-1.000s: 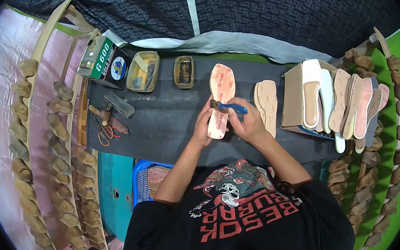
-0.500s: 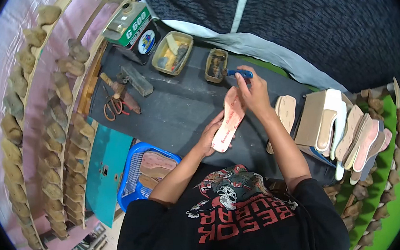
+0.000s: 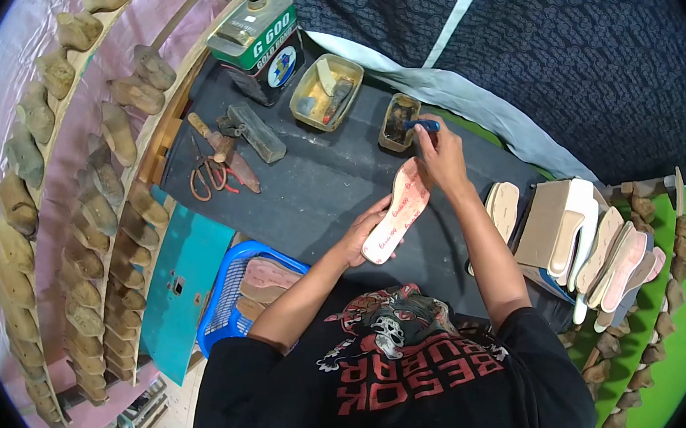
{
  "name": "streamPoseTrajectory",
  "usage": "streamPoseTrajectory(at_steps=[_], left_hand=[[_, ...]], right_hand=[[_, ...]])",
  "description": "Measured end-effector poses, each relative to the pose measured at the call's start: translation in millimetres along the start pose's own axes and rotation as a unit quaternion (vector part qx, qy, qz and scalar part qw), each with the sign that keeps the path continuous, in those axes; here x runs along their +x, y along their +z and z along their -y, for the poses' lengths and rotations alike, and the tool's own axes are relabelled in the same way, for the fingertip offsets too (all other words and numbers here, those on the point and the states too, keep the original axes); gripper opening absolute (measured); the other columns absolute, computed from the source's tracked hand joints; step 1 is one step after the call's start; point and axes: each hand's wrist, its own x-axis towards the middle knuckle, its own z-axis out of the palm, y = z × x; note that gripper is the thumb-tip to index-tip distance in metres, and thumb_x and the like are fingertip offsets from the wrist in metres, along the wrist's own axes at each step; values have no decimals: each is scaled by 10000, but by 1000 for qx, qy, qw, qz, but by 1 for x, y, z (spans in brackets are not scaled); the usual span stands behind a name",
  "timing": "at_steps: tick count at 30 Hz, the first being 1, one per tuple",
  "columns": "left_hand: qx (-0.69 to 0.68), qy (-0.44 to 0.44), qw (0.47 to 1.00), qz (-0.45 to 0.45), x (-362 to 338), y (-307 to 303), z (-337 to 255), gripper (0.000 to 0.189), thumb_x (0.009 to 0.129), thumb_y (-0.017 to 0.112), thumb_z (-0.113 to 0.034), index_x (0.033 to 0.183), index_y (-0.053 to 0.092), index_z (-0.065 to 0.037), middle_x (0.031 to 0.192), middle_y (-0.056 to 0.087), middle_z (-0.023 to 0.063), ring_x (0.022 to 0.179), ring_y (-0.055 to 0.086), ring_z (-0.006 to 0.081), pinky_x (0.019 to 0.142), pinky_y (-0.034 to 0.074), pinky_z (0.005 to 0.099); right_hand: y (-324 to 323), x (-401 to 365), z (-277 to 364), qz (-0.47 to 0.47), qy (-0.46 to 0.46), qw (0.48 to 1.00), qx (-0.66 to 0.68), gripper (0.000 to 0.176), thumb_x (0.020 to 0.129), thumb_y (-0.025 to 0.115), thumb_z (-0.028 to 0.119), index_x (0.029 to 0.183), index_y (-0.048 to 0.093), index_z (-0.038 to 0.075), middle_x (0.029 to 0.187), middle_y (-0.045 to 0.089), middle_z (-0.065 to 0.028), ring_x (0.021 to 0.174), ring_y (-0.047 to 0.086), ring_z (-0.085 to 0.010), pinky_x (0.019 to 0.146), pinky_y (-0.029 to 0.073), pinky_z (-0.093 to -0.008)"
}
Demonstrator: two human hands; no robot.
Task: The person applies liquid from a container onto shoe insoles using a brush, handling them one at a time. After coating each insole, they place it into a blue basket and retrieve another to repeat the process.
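Racks of wooden shoe forms (image 3: 102,196) line the far left, and below the desk edge a blue basket (image 3: 222,308) holds a few soles. On the dark desk (image 3: 315,184) lie scissors (image 3: 207,176), a green glue can (image 3: 261,44) and a yellow tray (image 3: 327,92) of odds and ends, all well apart from the work.

The left hand (image 3: 361,233) is closed around the heel end of a pink insole (image 3: 399,209), holding it tilted above the desk with the printed face up. That face looks bare, so the coating seems not yet begun on this piece, though any thin film is too fine to tell. Just beyond its toe the right hand (image 3: 441,159) grips a blue-handled brush (image 3: 424,125), tip down in a small tin (image 3: 399,122) – loading up, by the look of it.

Further right, two tan soles (image 3: 500,203) lie flat and a leaning row of soles (image 3: 602,247) stands against a board – much appears left. Nothing blocks the path between tin and insole.
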Motion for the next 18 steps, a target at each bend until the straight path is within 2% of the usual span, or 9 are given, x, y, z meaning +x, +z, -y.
streamPoseTrajectory(at_steps=[3, 7, 10, 11, 12, 14, 18], left_hand=[[-7, -10, 1000, 10, 11, 6, -5, 731, 1042, 506, -334, 1661, 146, -186, 1303, 646, 145, 933, 744, 285, 661, 665, 439], [-8, 19, 999, 27, 31, 23, -7, 716, 1040, 507, -341, 1653, 172, -189, 1337, 629, 139, 1000, 733, 281, 692, 670, 447], [-21, 45, 998, 34, 50, 38, -8, 713, 1037, 511, -354, 1649, 183, -191, 1348, 623, 137, 1009, 731, 277, 696, 672, 444], [-26, 50, 998, 12, 53, 46, -5, 672, 1043, 485, -324, 1643, 217, -183, 1307, 638, 118, 946, 734, 241, 681, 669, 403], [-17, 50, 999, 9, 58, 51, -3, 670, 1042, 486, -318, 1641, 221, -179, 1312, 635, 115, 942, 734, 238, 682, 668, 404], [2, 52, 999, 2, 69, 60, 1, 665, 1040, 489, -306, 1638, 230, -171, 1322, 630, 110, 933, 733, 231, 684, 668, 407], [-31, 74, 997, 14, 87, 81, 10, 647, 1032, 470, -255, 1632, 258, -135, 1396, 602, 101, 1084, 690, 183, 769, 642, 333]], right_hand=[[-16, -3, 2, -61, 6, 997, 49, 224, 1010, 656, 206, 1127, 677, 16, 871, 736, -169, 743, 712, -239, 703, 549, -371], [-57, -26, 11, -97, -11, 991, 93, 144, 1006, 649, 140, 1052, 672, 5, 826, 715, -93, 730, 666, -146, 688, 536, -314], [-85, -59, 14, -58, -44, 989, 127, 150, 1043, 606, 131, 1045, 647, -14, 844, 695, -63, 742, 667, -112, 682, 534, -283], [-93, -72, 19, -28, -35, 992, 119, 129, 1034, 601, 124, 1019, 634, 1, 819, 676, -51, 737, 656, -100, 670, 526, -279], [-100, -85, 24, -9, -16, 994, 112, 132, 979, 657, 146, 1006, 655, 17, 788, 697, -83, 692, 650, -139, 656, 521, -321], [-111, -103, 31, 20, -42, 998, 49, 120, 966, 659, 140, 1004, 636, 29, 759, 685, -108, 643, 661, -203, 630, 522, -350], [-124, -128, 23, 47, -33, 997, 55, 125, 946, 670, 136, 1002, 607, 43, 732, 667, -145, 617, 665, -297, 608, 519, -390]])
